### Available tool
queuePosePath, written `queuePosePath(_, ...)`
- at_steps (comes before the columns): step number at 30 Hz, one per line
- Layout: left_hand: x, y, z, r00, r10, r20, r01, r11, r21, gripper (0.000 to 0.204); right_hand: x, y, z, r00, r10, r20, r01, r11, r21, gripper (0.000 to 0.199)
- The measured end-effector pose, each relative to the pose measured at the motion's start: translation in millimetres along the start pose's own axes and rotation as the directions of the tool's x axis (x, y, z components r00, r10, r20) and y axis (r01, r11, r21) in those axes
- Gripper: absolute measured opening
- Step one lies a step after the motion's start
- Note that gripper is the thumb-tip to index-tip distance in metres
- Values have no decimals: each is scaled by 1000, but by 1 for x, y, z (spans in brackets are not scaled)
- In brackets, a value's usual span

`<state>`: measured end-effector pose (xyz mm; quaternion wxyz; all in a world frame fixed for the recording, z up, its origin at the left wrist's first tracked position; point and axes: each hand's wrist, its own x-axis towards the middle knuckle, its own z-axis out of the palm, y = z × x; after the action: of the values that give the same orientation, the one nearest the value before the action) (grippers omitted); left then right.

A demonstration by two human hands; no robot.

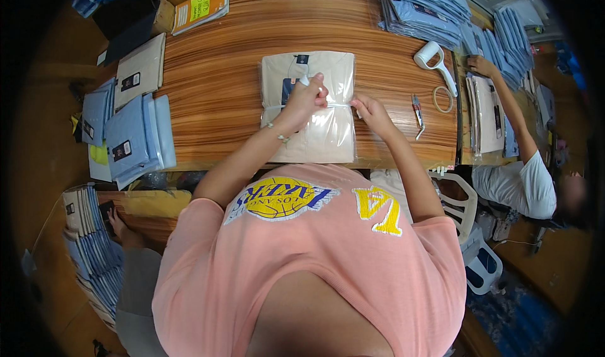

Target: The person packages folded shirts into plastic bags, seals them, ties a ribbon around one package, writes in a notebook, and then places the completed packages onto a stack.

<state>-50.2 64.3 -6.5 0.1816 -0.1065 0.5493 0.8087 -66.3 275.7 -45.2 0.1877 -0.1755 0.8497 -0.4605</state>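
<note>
In front of me a folded cream garment in a clear plastic bag (315,144) lies flat on the table, with a dark tag near its top. Across its middle runs a thin white band (338,105). Over the package, my left hand (305,103) is closed on a white strip whose end sticks up past the fingers. At the package's right edge, my right hand (372,112) pinches where the band reaches the side; what lies between its fingertips is too small to make out clearly.
Bagged blue garments (129,146) are stacked at left, more (425,10) at far right. A lint roller (436,64), tape ring (443,99) and small snips (417,114) lie right. Beyond them a co-worker's arm (513,108) reaches over bagged garments. A notebook (200,9) lies far left.
</note>
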Motion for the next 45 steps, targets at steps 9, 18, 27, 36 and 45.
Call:
queuePosePath(9, 27, -9, 7, 981, -174, -80, 111, 855, -506, 32, -3, 30, 40, 998, 3, 64, -23, 953, 303, 28)
queuePosePath(18, 15, -2, -2, 830, 448, 331, -527, 437, 729, 15, -1, 35, 41, 997, -1, 80, -17, 976, 218, 20)
queuePosePath(27, 4, -23, 17, 753, 295, 588, -600, -59, 798, 15, -2, 39, 44, 993, -115, 15, 109, 969, 223, 19)
queuePosePath(36, 24, -19, 2, 749, 146, 646, -643, 395, 656, 19, -8, 21, 34, 999, 31, 43, -39, 978, 204, 26)
queuePosePath(45, 25, -16, 11, 841, 218, 495, -540, 381, 750, 14, -19, -29, -26, 988, 55, 145, -121, 854, 506, 38)
